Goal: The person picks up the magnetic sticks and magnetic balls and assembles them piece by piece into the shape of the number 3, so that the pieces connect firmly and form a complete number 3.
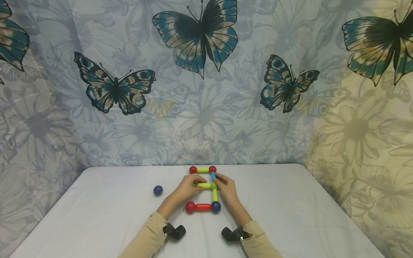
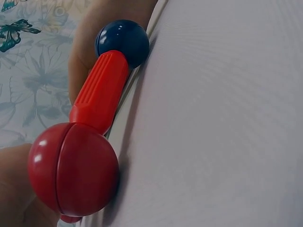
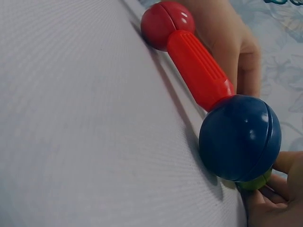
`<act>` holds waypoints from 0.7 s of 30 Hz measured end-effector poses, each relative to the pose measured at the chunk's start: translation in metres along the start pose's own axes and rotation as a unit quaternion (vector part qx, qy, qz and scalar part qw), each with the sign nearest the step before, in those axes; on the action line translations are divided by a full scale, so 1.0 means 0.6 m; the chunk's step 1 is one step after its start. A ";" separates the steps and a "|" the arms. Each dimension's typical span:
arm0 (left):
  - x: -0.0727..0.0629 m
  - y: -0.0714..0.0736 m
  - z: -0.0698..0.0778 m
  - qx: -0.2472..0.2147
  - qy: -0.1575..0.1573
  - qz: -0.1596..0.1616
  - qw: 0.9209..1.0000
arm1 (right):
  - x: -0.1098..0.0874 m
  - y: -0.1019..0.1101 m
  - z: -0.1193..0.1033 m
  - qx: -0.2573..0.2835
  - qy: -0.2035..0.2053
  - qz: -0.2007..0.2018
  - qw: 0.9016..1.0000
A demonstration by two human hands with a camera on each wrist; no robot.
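Observation:
My left hand [image 1: 189,185] pinches a yellow-green rod [image 1: 205,185] whose right end meets a green ball [image 1: 214,186]. At that ball my right hand [image 1: 227,187] has its fingers around the ball and the lower part of a blue rod [image 1: 213,176]. Above, the blue rod reaches a red ball [image 1: 212,169], joined by a yellow-green rod [image 1: 203,170] to another red ball [image 1: 193,170]. Below, a yellow-green rod [image 1: 215,195] runs to a blue ball [image 3: 240,138]. From there a red rod [image 2: 100,92] leads left to a red ball [image 2: 74,169].
A loose blue ball [image 1: 158,190] lies on the white-covered table [image 1: 113,211], left of the left hand. Behind the table hangs a butterfly-print cloth [image 1: 206,118]. Black wrist cameras [image 1: 174,232] are strapped at both sleeves.

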State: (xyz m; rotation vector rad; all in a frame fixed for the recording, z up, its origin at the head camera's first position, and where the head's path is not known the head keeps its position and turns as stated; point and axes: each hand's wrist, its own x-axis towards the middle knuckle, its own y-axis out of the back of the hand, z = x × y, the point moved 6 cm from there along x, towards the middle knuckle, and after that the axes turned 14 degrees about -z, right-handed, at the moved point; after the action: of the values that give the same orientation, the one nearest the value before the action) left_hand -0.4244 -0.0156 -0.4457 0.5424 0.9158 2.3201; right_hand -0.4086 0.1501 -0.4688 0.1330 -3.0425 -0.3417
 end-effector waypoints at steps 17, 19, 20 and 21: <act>-0.007 0.029 -0.006 -0.085 0.020 -0.026 0.996 | -0.002 0.001 -0.002 0.002 -0.003 0.005 1.000; -0.008 0.037 -0.007 -0.083 0.015 -0.033 0.996 | -0.002 0.000 -0.002 0.005 -0.007 0.003 1.000; -0.009 0.041 -0.007 -0.082 0.013 -0.036 0.996 | -0.002 0.000 -0.002 0.008 -0.010 0.003 1.000; -0.010 0.046 -0.009 -0.078 0.013 -0.039 0.996 | -0.002 0.000 -0.002 0.007 -0.011 0.002 1.000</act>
State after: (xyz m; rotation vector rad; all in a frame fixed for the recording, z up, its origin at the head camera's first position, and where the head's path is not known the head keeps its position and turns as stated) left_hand -0.4329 -0.0384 -0.4308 0.4052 0.7464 2.3092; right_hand -0.4070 0.1498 -0.4679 0.1239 -3.0672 -0.3245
